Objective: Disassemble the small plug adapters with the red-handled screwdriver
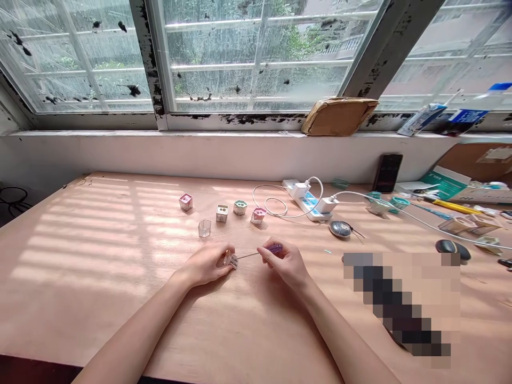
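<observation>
Midway across the table [208, 336], the left hand [206, 264], back upward, pinches a small shiny piece [228, 258]; the right hand [286, 264], angled inward, grips a purple-handled tool [275, 248], its thin shaft pointing left at the piece. Beyond stand a clear cup [204, 229], then pink [258, 215], pale [222, 213], green [240, 207] and another pink container [186, 201], contents too small to identify.

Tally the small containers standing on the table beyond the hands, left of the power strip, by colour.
Pink-topped containers: 2
Green-topped container: 1
Cream-topped container: 1
Clear container: 1
Total: 5
Not counted: the small piece in the left hand.
</observation>
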Demonstrator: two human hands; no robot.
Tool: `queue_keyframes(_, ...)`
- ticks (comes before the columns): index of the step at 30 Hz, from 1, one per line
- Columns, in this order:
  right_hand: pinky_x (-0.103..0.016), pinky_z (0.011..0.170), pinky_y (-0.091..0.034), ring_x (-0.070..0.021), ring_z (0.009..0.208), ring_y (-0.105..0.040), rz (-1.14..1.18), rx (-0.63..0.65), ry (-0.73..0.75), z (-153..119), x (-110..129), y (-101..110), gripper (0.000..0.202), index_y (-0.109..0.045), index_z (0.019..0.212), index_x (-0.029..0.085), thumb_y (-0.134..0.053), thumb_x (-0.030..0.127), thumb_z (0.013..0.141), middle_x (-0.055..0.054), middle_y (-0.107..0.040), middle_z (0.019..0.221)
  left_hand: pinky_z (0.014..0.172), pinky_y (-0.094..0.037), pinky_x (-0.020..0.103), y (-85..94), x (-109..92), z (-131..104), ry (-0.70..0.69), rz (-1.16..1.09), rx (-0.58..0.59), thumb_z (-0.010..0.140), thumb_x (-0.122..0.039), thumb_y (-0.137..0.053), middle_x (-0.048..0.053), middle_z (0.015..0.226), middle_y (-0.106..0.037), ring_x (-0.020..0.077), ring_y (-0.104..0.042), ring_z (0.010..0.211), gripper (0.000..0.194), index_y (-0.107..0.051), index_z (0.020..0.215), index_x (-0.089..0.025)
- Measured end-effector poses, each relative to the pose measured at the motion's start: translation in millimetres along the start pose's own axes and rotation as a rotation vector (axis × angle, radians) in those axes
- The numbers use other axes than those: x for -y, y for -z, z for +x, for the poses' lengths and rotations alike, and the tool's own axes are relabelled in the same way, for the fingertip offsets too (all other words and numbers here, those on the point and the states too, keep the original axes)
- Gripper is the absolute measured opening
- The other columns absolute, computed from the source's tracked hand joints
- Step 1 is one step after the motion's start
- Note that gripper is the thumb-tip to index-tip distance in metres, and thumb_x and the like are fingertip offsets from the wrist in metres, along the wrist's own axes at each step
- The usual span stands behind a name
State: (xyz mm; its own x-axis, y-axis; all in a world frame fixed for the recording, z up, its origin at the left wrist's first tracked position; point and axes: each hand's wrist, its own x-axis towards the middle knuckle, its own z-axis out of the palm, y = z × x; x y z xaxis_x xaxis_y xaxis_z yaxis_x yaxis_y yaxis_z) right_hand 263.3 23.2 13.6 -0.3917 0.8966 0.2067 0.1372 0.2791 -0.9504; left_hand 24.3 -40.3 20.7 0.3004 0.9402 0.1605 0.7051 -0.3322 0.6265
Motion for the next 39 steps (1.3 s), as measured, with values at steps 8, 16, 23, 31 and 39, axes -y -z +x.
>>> queue_keyframes(8, -0.026, 0.054, -0.039, -0.0131, 0.059, -0.048, -0.191, -0.120, 0.097, 2.9, 2.0, 0.6, 0.032, -0.057, 0.080, 0.021, -0.071, 0.049, 0.085, 0.001, -0.053, 0.071, 0.082, -0.046, 0.028, 0.3, -0.6, 0.5, -0.025, 0.031, 0.023, 0.090, -0.028, -0.065, 0.002, 0.096, -0.069, 0.0204, -0.063, 0.094, 0.018, -0.062, 0.107, -0.023)
queue_keyframes(16, -0.029, 0.062, -0.048, -0.0189, 0.072, -0.062, -0.307, 0.153, 0.127, 2.4, 14.8, 20.7, 0.020, -0.061, 0.085, 0.022, -0.062, 0.041, 0.091, -0.004, -0.065, 0.078, 0.081, -0.048, 0.028, 0.4, -1.3, 0.9, -0.011, 0.029, 0.022, 0.089, -0.028, -0.066, 0.002, 0.098, -0.069, 0.0212, -0.064, 0.097, 0.019, -0.063, 0.107, -0.024)
queue_keyframes(23, -0.027, 0.051, -0.038, -0.0146, 0.055, -0.051, -0.385, 0.134, 0.132, 1.2, 18.9, 18.0, 0.029, -0.059, 0.077, 0.022, -0.059, 0.045, 0.094, 0.000, -0.057, 0.062, 0.084, -0.049, 0.029, 0.3, -0.8, 1.1, -0.019, 0.014, 0.020, 0.089, -0.028, -0.066, 0.003, 0.100, -0.070, 0.0214, -0.064, 0.098, 0.020, -0.064, 0.108, -0.023)
queue_keyframes(31, -0.027, 0.050, -0.040, -0.0156, 0.055, -0.053, -0.369, 0.118, 0.136, -1.7, 21.9, 16.5, 0.032, -0.058, 0.076, 0.022, -0.063, 0.050, 0.092, -0.002, -0.062, 0.064, 0.087, -0.049, 0.030, -0.8, 1.6, 1.1, -0.017, -0.016, 0.016, 0.088, -0.028, -0.067, 0.003, 0.103, -0.071, 0.0222, -0.064, 0.100, 0.020, -0.065, 0.107, -0.024)
queue_keyframes(39, -0.026, 0.054, -0.042, -0.0147, 0.059, -0.054, -0.404, 0.118, 0.168, -1.9, 20.3, 12.9, 0.024, -0.054, 0.084, 0.023, -0.060, 0.044, 0.094, -0.002, -0.062, 0.074, 0.086, -0.049, 0.029, 0.2, 0.4, 1.1, -0.011, -0.022, 0.025, 0.089, -0.030, -0.067, 0.003, 0.101, -0.070, 0.0211, -0.064, 0.098, 0.020, -0.065, 0.108, -0.024)
